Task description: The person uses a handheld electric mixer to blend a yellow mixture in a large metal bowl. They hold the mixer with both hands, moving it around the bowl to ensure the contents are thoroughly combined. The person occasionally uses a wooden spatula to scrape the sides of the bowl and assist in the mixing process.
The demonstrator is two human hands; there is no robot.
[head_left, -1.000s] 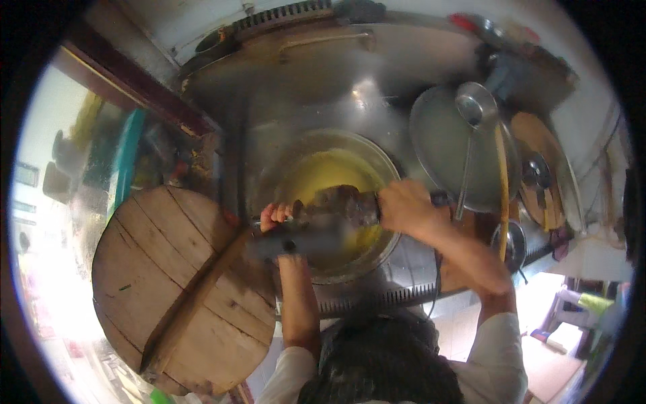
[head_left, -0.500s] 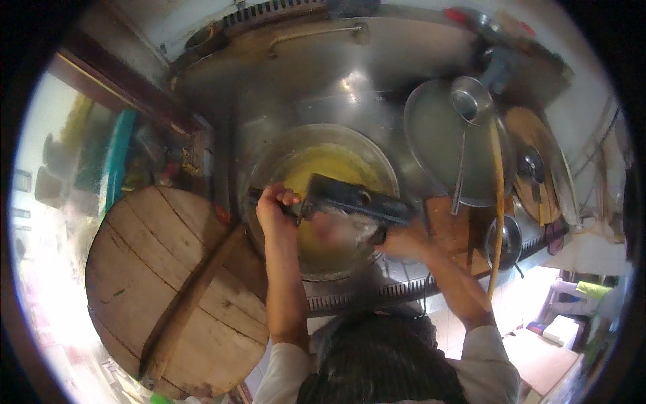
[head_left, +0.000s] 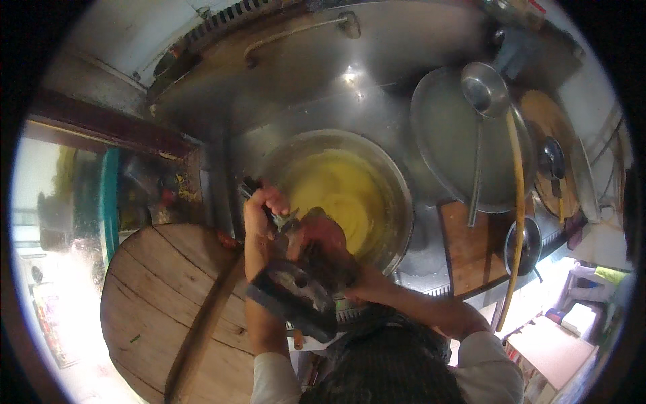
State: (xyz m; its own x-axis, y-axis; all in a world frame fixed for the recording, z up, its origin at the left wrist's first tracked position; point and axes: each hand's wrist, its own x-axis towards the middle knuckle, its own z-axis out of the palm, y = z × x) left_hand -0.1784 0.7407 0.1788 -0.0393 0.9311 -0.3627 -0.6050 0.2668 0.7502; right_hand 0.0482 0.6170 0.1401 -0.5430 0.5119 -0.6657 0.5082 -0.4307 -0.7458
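Note:
My left hand (head_left: 264, 203) is closed around the dark handle (head_left: 250, 187) of a tool, at the left rim of a large round metal pan (head_left: 402, 192). Pale yellow liquid or batter (head_left: 343, 202) lies in the pan. A dark, flat, bar-shaped piece with an opening (head_left: 296, 303) hangs tilted in front of the pan, below my hands. Between the hands is a blurred reddish mass (head_left: 323, 232) that I cannot identify. My right hand (head_left: 353, 276) is beside it at the pan's near rim, its fingers smeared and partly hidden.
A round wooden lid with a bar handle (head_left: 161, 289) is at the left. To the right stand an oval basin of cloudy liquid (head_left: 444, 141), a long-handled ladle (head_left: 484, 91), a wooden stick (head_left: 517, 222) and a brown board (head_left: 468, 246). A metal backsplash (head_left: 410, 44) rises behind.
The bar-shaped piece has swung from lying across the pan to tilting toward me at the near left. My right hand has moved left and nearer. The view has shifted somewhat.

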